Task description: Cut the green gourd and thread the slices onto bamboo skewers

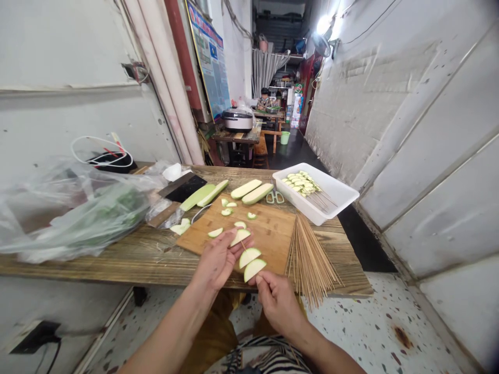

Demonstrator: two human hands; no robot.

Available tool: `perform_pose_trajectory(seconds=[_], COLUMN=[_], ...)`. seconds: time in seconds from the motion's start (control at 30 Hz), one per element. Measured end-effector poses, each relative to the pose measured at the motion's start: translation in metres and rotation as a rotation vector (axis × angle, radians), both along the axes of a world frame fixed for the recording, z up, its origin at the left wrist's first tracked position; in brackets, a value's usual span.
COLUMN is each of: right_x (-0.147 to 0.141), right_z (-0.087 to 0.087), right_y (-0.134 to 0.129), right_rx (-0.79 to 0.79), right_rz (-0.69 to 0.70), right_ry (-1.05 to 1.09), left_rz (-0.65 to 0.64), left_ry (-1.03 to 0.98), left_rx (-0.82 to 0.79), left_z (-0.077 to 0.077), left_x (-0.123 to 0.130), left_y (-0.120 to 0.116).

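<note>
My left hand (216, 259) pinches a half-moon zucchini slice (240, 237) over the board, at the tip of a thin skewer (244, 245). Two more pale slices with green rims (254, 269) sit along that skewer, nearer to me. The skewer's lower end is hidden in my right hand (281, 298), whose thumb and fingers are closed round it at the table's front edge. Loose slices (215, 232) lie on the wooden cutting board (273, 228) beyond my hands. Behind the board rest zucchini halves (257, 193).
Right of the board, bare skewers (312, 259) fan over the table edge. Behind them a white tub (339, 200) holds filled skewers (302, 183). Scissors (275, 197) and a broad dark blade (184, 187) lie at the back. A plastic bag of greens (113, 208) covers the left. A person sits far off.
</note>
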State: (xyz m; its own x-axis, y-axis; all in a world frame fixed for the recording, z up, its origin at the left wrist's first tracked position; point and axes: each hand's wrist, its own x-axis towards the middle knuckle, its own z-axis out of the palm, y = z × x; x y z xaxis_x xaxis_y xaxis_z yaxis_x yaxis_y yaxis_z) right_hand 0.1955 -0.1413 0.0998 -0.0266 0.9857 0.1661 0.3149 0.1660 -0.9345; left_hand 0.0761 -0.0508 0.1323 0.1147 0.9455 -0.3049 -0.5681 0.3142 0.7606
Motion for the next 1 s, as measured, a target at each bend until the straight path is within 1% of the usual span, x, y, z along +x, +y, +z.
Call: perform_pose_trajectory(seconds=[0.43,0.8,1.0], right_x=[-0.001,0.001,0.000], right_z=[-0.002,-0.005,-0.006], right_y=[0.000,-0.001,0.002], right_rx=[0.028,-0.008,-0.010], right_rz=[-0.025,-0.024,-0.025], right_ry=[0.014,0.009,0.023], left_rz=[-0.024,-0.050,-0.085], left_ry=[0.021,-0.010,0.027], left_rx=[0.002,0.018,0.015], left_z=[0.000,-0.009,-0.012], left_x=[0.002,0.004,0.006], left_y=[-0.003,-0.004,-0.007])
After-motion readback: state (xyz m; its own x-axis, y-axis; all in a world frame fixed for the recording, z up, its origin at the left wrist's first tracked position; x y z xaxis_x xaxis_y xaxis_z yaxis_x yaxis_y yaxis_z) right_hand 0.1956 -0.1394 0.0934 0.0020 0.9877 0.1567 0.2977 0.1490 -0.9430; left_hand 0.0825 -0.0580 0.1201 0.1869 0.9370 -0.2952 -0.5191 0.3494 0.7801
